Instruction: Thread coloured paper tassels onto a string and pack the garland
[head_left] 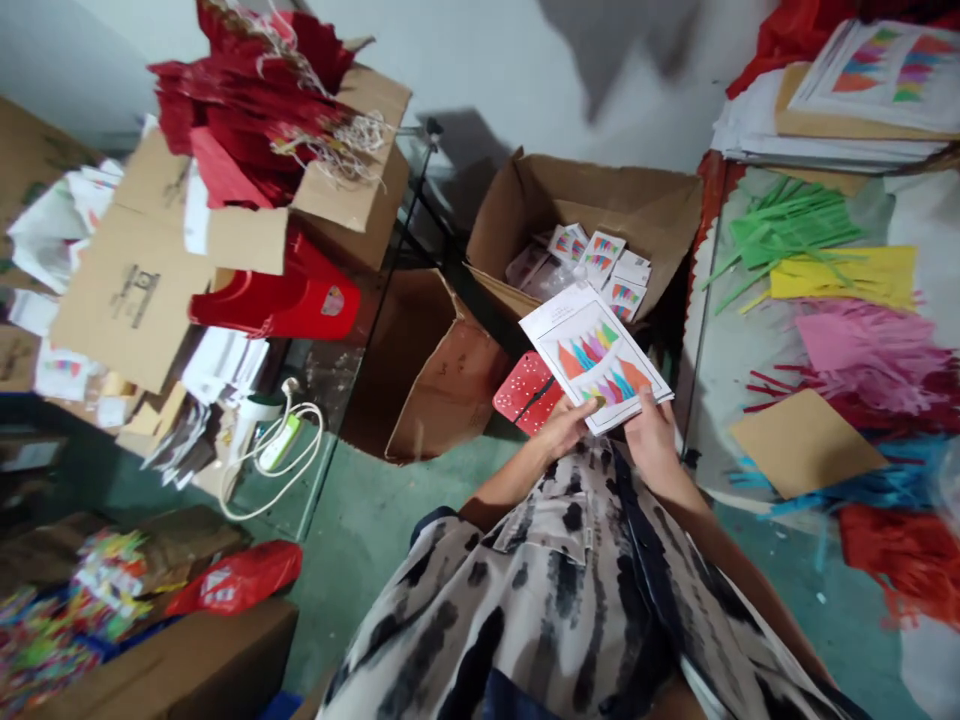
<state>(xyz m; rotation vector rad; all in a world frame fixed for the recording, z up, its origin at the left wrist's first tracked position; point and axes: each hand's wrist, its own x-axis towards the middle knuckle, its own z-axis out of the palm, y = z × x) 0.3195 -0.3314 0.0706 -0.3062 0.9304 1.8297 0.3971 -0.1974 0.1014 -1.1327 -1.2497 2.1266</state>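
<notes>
A white printed card (596, 350) with rows of coloured tassels pictured on it is held out in front of my body, tilted. My left hand (571, 425) grips its lower left corner, thumb on top. At the lower right edge, my right hand (651, 430) is closed on the same card. Whether it is one sheet or a thin stack I cannot tell. Behind the card stands an open cardboard box (600, 180) with several similar printed packets (600, 255) inside. A red stool with white dots (525, 392) shows partly beneath the card.
Green tassels (795, 225), a yellow bundle (844, 275), pink tassels (870, 340) and a brown card (808, 443) lie on the right table. Another open box (442, 390) stands on the floor. At left are a red bin (292, 295), a power strip (279, 443) and dark red tassels (247, 110).
</notes>
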